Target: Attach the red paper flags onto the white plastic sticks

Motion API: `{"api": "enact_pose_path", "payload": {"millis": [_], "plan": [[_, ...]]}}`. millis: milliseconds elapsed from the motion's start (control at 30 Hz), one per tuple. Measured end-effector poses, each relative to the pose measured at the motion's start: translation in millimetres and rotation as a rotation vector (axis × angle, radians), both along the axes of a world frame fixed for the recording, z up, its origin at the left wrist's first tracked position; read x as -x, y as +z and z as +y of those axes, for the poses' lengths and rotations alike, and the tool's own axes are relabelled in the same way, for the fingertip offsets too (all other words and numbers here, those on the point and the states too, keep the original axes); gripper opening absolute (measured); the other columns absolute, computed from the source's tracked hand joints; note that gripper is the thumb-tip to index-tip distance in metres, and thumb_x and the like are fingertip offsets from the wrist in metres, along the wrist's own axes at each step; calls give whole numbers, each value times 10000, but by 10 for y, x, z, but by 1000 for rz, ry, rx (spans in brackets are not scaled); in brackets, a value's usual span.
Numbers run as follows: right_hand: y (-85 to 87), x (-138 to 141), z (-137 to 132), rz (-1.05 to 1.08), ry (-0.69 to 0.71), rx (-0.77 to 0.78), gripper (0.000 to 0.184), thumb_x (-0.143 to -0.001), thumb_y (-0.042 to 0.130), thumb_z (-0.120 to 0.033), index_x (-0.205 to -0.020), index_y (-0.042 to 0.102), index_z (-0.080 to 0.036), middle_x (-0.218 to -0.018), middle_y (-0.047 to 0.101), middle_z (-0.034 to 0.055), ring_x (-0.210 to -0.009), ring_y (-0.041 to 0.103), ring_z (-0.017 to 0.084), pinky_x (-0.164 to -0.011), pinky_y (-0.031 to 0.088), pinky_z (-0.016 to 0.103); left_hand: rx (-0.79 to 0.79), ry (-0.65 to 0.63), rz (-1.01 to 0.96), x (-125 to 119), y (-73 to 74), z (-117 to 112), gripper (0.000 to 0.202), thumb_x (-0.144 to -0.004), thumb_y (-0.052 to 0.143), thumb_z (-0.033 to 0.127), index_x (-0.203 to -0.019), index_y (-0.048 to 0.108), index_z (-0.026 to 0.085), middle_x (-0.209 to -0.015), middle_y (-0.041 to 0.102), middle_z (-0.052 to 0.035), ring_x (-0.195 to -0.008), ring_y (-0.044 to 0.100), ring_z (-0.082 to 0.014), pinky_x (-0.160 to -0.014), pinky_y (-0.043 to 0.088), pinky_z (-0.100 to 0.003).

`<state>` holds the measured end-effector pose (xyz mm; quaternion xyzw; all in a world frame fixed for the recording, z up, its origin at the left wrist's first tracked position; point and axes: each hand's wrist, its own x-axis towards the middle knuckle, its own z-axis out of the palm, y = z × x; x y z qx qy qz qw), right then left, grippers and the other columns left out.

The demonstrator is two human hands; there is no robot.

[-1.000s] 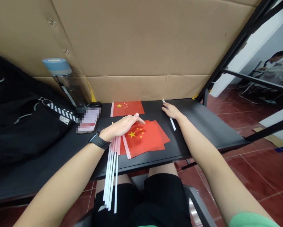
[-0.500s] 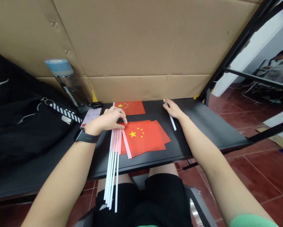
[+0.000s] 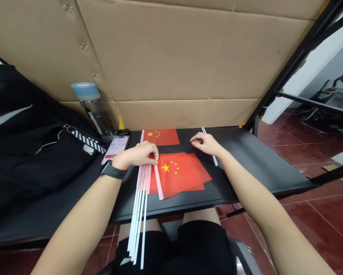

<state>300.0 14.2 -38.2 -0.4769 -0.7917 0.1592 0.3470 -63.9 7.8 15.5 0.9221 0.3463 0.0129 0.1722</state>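
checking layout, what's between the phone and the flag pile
The left hand, resting on the top ends of the white sticks, lies between phone and flag pile; the head view shows it.

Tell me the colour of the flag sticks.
The sticks are white, clearest in the head view.

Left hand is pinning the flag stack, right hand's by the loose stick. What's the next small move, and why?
Probably close the right hand on the loose white stick beneath it and bring it to the single flag at the far edge: that flag shows no stick, while the left hand pins the stack of flags.
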Motion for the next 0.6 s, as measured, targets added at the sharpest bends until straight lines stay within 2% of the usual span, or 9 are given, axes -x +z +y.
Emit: {"api": "enact_pose_path", "payload": {"millis": [67, 200, 300, 433, 600], "plan": [[10, 39, -49, 31, 58, 116, 232, -886, 687, -387, -979, 818, -220, -961, 767, 77, -834, 709, 225, -802, 569, 378, 19, -15, -104, 17, 20, 10, 177, -879, 688, 396, -897, 745, 229, -1035, 765, -48, -969, 667, -234, -910, 452, -345], [60, 57, -120, -14, 198, 299, 257, -883, 720, -420, -1030, 840, -246, -1068, 792, 71, -915, 720, 235, -838, 555, 373, 28, 108, -294, 23, 38, 8, 138, -869, 680, 360, -882, 699, 224, -930, 777, -33, -861, 713, -217, -837, 495, -333], [93, 66, -146, -95, 263, 274, 285, -844, 780, -427, -1051, 832, -238, -1070, 757, 72, -899, 678, 214, -791, 532, 345, 72, 160, -469, 7, 22, 8, 131, -863, 668, 322, -940, 678, 217, -897, 764, -33, -839, 703, -207, -821, 521, -336], [97, 82, -149, -72, 227, 239, 410, -781, 854, -438, -1129, 792, -229, -1023, 706, 57, -905, 630, 203, -814, 520, 336, 168, 167, -652, -47, 34, -24, 156, -902, 638, 339, -983, 652, 206, -881, 702, -25, -776, 640, -172, -729, 512, -302], [92, 79, -140, -109, 316, 281, 276, -777, 860, -436, -958, 813, -233, -1044, 699, 59, -909, 626, 205, -844, 506, 344, 227, 101, -757, -139, 100, -127, 181, -952, 606, 370, -958, 664, 199, -917, 638, -26, -787, 583, -160, -708, 477, -287]]}}
